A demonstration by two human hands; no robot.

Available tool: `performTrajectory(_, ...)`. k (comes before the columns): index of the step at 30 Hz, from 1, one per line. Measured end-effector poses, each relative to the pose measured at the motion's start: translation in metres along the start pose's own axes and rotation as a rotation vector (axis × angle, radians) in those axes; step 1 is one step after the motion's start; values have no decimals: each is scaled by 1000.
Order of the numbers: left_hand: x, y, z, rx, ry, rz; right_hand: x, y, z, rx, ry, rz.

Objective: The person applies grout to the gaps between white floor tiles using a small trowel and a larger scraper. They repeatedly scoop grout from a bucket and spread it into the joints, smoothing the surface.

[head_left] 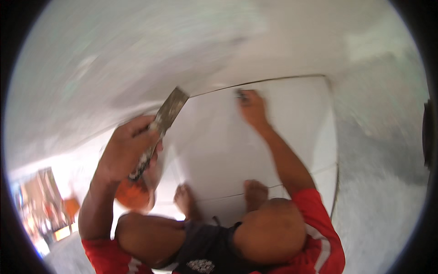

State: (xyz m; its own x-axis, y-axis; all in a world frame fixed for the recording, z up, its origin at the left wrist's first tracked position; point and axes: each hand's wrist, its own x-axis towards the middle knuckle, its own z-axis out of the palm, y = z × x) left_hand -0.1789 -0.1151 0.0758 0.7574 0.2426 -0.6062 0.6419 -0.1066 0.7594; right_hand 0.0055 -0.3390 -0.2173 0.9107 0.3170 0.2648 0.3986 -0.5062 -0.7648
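Observation:
I squat barefoot on a large white floor tile [219,137]. My left hand [125,148] grips a metal trowel [165,116] by its handle, the mortar-smeared blade pointing up and away from me. My right hand [252,107] reaches forward and presses on the far edge of the tile, with a small dark thing under the fingers that is too blurred to name. The picture is blurred by motion.
Grey mortar bed [374,150] lies to the right of the tiles and beyond their far edge. An orange round object [132,194] sits under my left wrist. My bare feet [253,192] rest on the tile joint. Coloured clutter [41,205] stands at the far left.

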Motion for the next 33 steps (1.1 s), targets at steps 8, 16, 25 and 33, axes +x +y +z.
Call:
performTrajectory(8,-70,-198,8,-39,298,-182,-52,62,-111,68,-375,147)
performTrajectory(16,-7,-359,95,115,41,-162,-71,-3,-147,-155,-605,47)
performTrajectory(25,26,-369,93,-43,-111,-160,-84,-66,-143,-164,-709,24)
performTrajectory(33,17,-353,85,96,-104,-104,-95,-61,-132,-114,-799,229)
